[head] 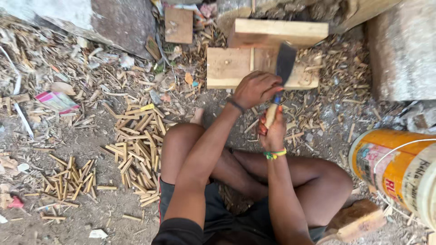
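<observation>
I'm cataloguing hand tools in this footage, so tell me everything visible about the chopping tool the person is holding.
The chopping tool has a broad, flat, dark grey blade that looks like metal, on a short pale wooden handle with a blue band where the two meet. It stands nearly upright, blade uppermost, tilted slightly to the right, over the wooden block. The right hand grips the handle from below; the left hand sits at the blade's base. Whether the edge touches the block cannot be told.

wood block [227, 68] ahead w/ plank [277, 32] on top; stick pile [138, 149] left, bucket [399, 170] right.
</observation>
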